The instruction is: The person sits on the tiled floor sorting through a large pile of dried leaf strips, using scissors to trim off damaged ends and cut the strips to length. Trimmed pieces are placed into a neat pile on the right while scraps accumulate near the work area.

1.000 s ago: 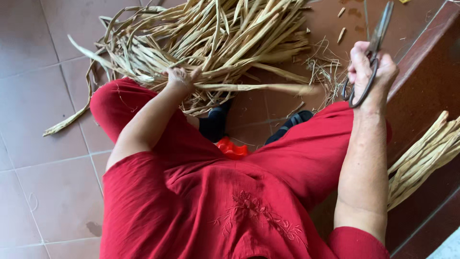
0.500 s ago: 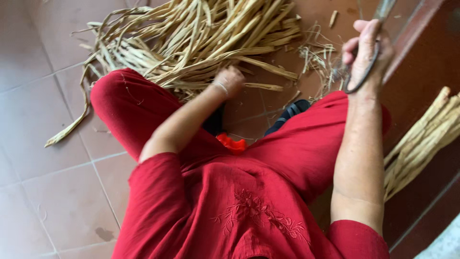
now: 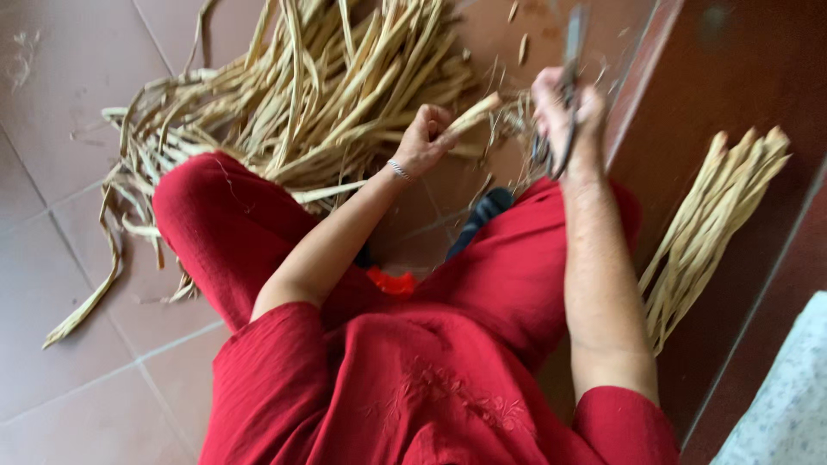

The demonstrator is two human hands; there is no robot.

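left hand [image 3: 424, 138] is pinching one dried reed strip [image 3: 472, 114] lifted off the reed pile [image 3: 319, 95] on the tiled floor [image 3: 77, 284], right hand [image 3: 564, 116] is gripping the scissors [image 3: 564, 82]. i'd be keeping that strip taut and its end well clear of fingers, trimmed bundle [image 3: 706, 232] lying along the step on the right.

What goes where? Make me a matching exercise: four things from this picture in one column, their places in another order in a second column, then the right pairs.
Things:
1. scissors
2. single straw stalk
3. tidy bundle of stalks
4. loose heap of stalks

Places:
A. on the tiled floor ahead of the knees
B. pinched in the left hand
C. on the dark red ledge at the right
D. gripped in the right hand

Pairs: 1-D, 2-B, 3-C, 4-A
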